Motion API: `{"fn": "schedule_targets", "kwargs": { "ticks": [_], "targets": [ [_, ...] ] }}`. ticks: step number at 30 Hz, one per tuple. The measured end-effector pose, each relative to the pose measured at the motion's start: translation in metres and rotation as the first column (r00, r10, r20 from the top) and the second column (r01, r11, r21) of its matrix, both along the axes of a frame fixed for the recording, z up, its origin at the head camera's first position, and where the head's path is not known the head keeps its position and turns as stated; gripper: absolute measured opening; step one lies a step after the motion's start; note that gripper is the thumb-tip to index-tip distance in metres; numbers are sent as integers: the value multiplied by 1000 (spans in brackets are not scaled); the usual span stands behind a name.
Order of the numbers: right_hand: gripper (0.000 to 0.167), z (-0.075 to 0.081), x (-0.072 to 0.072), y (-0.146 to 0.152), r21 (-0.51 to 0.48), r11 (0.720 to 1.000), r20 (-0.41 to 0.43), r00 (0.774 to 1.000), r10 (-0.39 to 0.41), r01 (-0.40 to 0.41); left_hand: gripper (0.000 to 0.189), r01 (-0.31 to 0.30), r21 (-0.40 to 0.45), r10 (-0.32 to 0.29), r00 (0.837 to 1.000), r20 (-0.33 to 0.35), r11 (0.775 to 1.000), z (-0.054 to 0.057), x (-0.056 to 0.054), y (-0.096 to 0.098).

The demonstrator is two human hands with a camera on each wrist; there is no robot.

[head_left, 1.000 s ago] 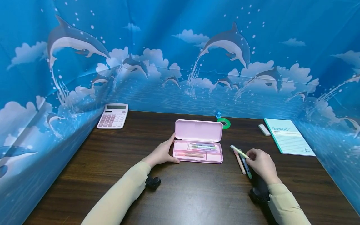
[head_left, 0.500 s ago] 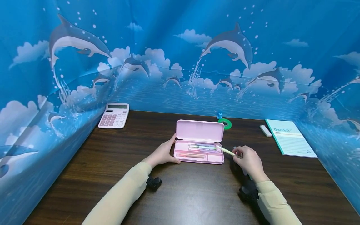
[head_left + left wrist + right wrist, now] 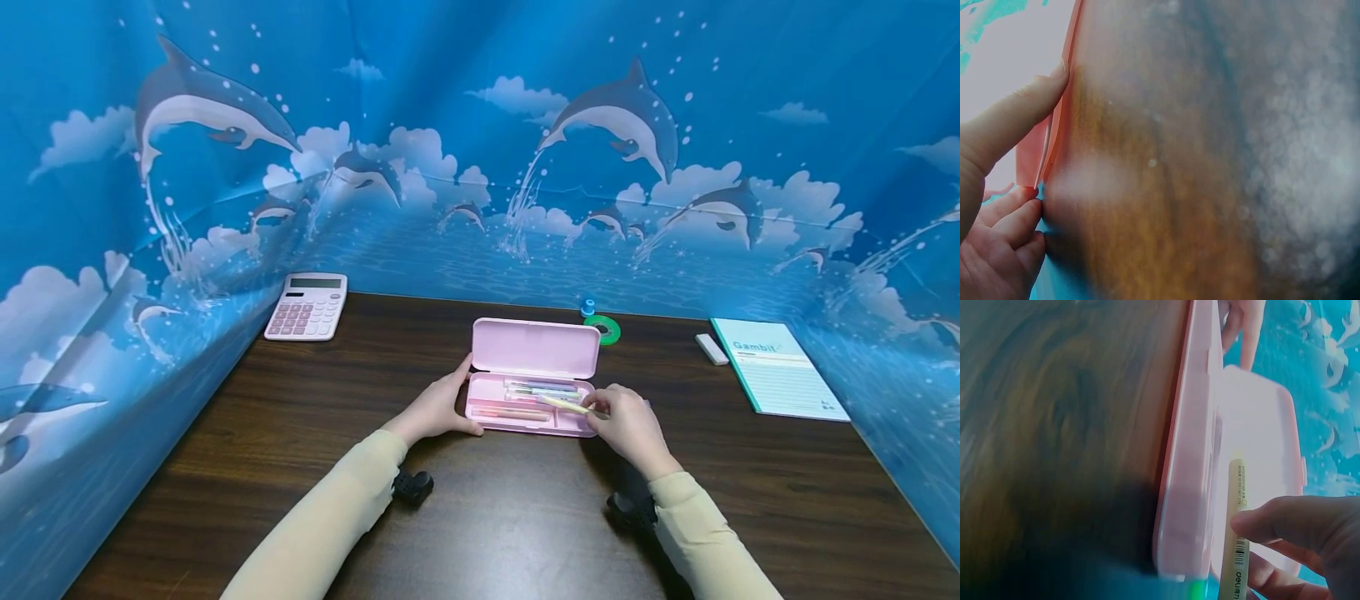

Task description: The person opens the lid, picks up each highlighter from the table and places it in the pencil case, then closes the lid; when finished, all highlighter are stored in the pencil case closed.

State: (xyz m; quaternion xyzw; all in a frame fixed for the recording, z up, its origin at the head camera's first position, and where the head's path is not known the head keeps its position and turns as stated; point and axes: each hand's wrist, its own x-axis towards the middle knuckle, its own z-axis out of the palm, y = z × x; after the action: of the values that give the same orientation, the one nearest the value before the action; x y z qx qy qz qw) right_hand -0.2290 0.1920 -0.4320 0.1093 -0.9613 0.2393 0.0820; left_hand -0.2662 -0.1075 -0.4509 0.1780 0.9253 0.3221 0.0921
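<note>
The bench [image 3: 480, 517] runs out of frame, blurred in the left wrist view. On it lies the open case [image 3: 536, 348], its near right corner hidden. The left hand [image 3: 435, 408] grips the case's left end; the right hand [image 3: 628, 427] pinches a yellow pen [image 3: 562, 405] over it. Pens [image 3: 542, 389] inside are hard to tell apart.

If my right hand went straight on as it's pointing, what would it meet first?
Probably the pens lying in the pink case, met by the yellow pen in your right hand; height is unclear, so possibly the lid.
</note>
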Motion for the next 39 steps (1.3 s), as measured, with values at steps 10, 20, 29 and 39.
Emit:
{"fn": "schedule_targets", "kwargs": {
  "ticks": [10, 20, 29, 39],
  "targets": [
    [7, -4, -4, -30, 6, 998, -36, 997, 69, -69, 123, 5, 10, -5, 1000, 0, 1000, -2, 0, -1],
    [6, -2, -5, -56, -1, 996, -7, 996, 94, -94, 123, 6, 14, -6, 1000, -8, 1000, -3, -1, -1],
    [7, -2, -5, -72, -19, 985, -63, 983, 170, -172, 123, 2, 11, -2, 1000, -11, 1000, -4, -1, -1],
    [9, 3, -2, -66, -30, 990, -60, 988, 140, -141, 124, -1, -9, 1, 1000, -3, 1000, -4, -2, -1]
  ]
}}
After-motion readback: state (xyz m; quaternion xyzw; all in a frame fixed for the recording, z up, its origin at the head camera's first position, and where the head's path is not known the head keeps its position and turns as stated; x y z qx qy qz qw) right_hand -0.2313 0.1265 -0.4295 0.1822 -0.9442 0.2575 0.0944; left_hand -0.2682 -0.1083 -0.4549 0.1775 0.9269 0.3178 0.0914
